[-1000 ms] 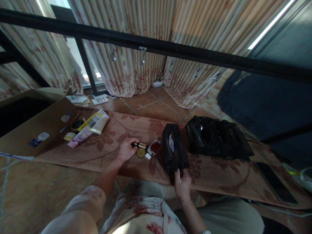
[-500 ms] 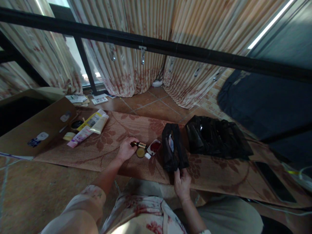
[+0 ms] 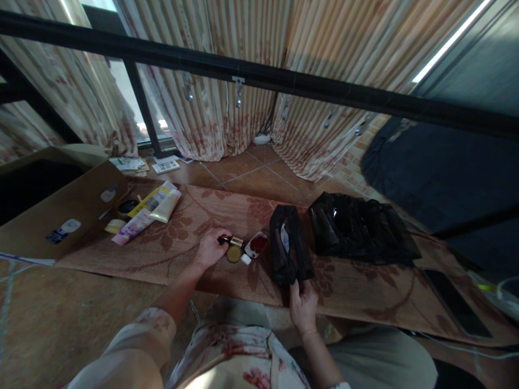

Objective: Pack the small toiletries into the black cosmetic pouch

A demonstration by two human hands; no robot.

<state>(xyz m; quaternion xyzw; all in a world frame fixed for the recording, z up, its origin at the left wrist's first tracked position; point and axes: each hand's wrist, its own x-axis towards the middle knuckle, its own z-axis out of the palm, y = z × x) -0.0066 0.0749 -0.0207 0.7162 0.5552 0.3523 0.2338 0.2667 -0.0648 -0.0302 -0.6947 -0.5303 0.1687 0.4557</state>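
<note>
My left hand [image 3: 211, 248] is closed on the dark end of a small black-and-gold cosmetic tube [image 3: 235, 241], low over the cloth. Just below the tube lies a round jar with an olive-gold top [image 3: 234, 254]. A small white cap [image 3: 245, 259] and a clear-edged container with dark red inside [image 3: 257, 245] sit to its right. My right hand [image 3: 304, 303] pinches the near end of a black mesh pouch [image 3: 284, 270]. The pouch's long opening faces up, and something pale shows inside it.
A black glossy bag [image 3: 357, 229] and a phone [image 3: 458, 302] lie on the right of the patterned cloth [image 3: 203, 210]. At left are squeeze tubes [image 3: 138, 224] and a cardboard box [image 3: 68, 213]. A dark rail [image 3: 275, 78] crosses beyond, before curtains [image 3: 243, 32].
</note>
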